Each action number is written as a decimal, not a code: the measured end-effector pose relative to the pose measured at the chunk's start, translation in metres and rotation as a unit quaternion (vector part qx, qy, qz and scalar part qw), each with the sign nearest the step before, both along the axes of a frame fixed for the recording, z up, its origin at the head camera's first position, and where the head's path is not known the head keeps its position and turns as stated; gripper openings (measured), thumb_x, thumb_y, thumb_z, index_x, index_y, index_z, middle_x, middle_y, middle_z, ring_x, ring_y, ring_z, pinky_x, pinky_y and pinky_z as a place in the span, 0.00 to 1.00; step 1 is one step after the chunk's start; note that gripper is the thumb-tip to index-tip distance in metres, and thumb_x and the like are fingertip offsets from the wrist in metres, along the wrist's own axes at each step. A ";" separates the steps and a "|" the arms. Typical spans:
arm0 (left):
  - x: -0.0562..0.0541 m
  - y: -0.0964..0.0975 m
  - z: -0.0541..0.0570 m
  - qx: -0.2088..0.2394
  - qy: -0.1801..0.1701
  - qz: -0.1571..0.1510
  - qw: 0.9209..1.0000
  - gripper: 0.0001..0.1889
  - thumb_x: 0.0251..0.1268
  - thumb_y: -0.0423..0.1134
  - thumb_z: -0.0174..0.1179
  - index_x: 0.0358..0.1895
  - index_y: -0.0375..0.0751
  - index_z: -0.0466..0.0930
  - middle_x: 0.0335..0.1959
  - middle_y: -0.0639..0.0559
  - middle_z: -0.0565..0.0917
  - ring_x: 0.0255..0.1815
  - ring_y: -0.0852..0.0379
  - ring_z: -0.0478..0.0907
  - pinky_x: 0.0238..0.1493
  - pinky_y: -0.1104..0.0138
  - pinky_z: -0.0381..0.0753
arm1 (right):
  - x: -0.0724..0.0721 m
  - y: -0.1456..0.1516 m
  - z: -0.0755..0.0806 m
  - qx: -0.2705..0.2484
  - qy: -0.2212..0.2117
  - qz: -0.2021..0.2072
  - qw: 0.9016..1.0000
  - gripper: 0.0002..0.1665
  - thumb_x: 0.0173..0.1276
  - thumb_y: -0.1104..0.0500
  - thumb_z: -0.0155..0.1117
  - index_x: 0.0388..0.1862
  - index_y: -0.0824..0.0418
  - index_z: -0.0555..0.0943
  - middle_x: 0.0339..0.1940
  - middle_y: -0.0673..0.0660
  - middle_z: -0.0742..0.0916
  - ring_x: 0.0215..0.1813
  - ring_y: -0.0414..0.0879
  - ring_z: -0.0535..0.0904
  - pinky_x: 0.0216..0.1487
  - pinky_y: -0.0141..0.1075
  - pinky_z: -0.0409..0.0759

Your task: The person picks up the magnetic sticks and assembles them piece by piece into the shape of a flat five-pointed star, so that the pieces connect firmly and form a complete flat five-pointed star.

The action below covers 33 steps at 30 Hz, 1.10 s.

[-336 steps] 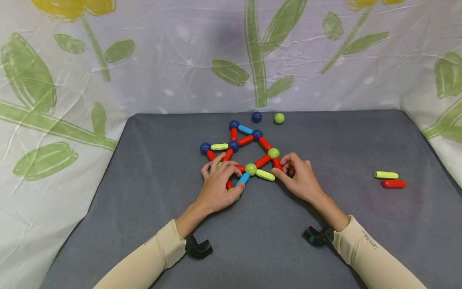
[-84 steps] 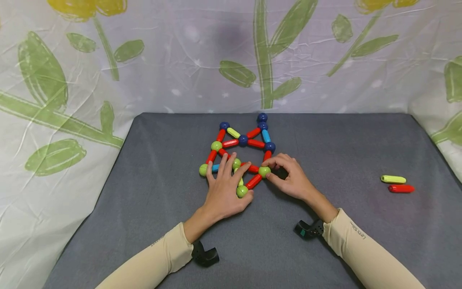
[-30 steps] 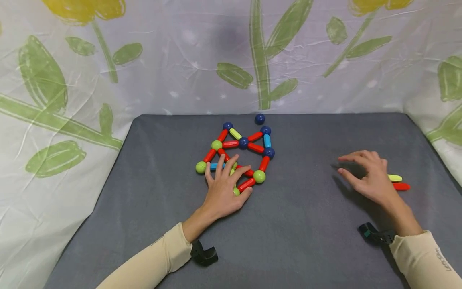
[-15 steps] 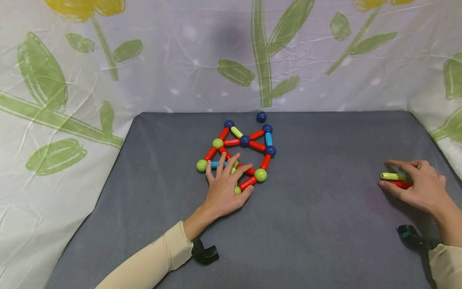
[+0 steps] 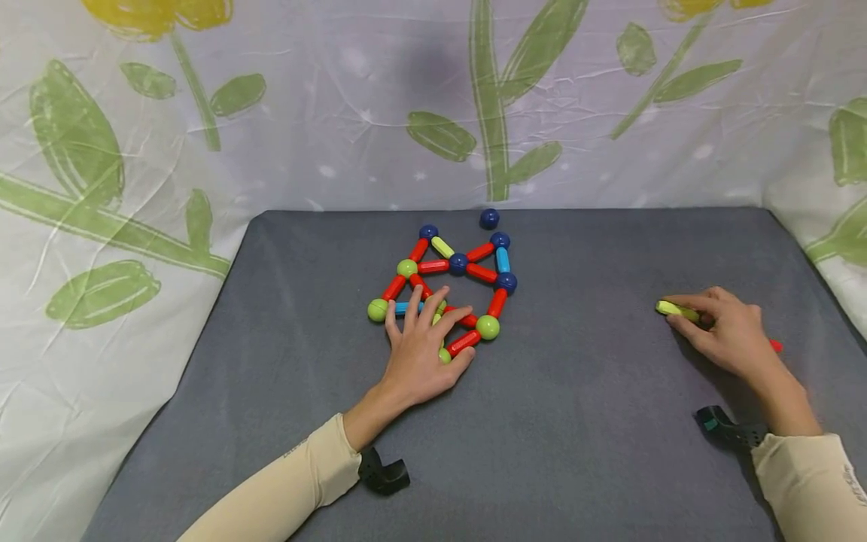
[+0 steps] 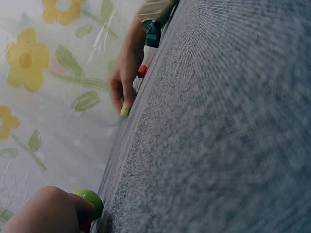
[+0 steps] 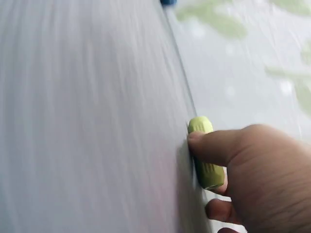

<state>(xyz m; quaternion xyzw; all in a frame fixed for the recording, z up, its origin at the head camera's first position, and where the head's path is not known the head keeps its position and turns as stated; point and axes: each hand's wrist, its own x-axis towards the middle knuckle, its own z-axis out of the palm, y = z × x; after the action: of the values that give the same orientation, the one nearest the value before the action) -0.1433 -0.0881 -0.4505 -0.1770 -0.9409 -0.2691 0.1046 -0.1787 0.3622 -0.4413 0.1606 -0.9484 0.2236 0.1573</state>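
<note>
A flat frame of magnetic rods (image 5: 433, 266) and balls lies on the grey cloth, in red, blue and yellow-green rods with dark blue and green balls. My left hand (image 5: 420, 354) rests on its near part with fingers spread, hiding some rods and balls. Near its thumb is a green ball (image 5: 488, 327) at the frame's right corner. Well to the right, my right hand (image 5: 728, 331) pinches a yellow-green magnetic rod (image 7: 206, 167) between thumb and fingers. In the left wrist view that rod (image 6: 125, 110) points down from the fingertips.
A loose red rod (image 5: 776, 345) lies behind the right hand, mostly hidden by it. One loose dark blue ball (image 5: 489, 219) sits at the back edge of the cloth (image 5: 576, 421). A curtain with painted flowers (image 5: 325, 105) rises behind.
The right hand left the frame, reached the two loose rods, picked up the yellow-green one and moves back left with it. The left hand stays put. Earlier, the frame was turned and rearranged.
</note>
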 end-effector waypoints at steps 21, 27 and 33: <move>-0.004 0.002 0.001 -0.002 -0.004 0.001 1.000 0.27 0.67 0.54 0.61 0.69 0.59 0.76 0.82 0.49 0.59 0.85 0.37 0.41 0.75 0.32 0.26 | -0.026 -0.130 -0.004 -0.111 -0.046 0.148 0.982 0.18 0.63 0.64 0.74 0.53 0.55 0.89 0.36 0.52 0.82 0.38 0.44 0.68 0.42 0.40 0.48; -0.002 0.000 0.000 0.003 -0.004 0.001 1.000 0.27 0.66 0.54 0.61 0.69 0.58 0.76 0.82 0.49 0.60 0.85 0.37 0.41 0.75 0.32 0.26 | -0.028 -0.143 -0.007 -0.109 -0.063 0.156 0.980 0.18 0.63 0.62 0.75 0.53 0.55 0.89 0.35 0.52 0.81 0.38 0.44 0.68 0.42 0.41 0.49; -0.001 0.001 -0.001 0.000 -0.005 0.001 1.000 0.27 0.66 0.54 0.61 0.69 0.59 0.76 0.82 0.49 0.60 0.85 0.37 0.41 0.75 0.31 0.26 | -0.021 -0.155 -0.010 -0.132 -0.076 0.168 0.974 0.18 0.61 0.62 0.77 0.51 0.56 0.89 0.38 0.51 0.86 0.38 0.43 0.71 0.43 0.41 0.53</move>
<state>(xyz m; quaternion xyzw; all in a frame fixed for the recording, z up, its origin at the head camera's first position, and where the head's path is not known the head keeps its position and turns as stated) -0.1440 -0.0869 -0.4517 -0.1750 -0.9416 -0.2700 0.0997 -0.2000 0.2076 -0.4512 0.2779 -0.8792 0.3814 0.0651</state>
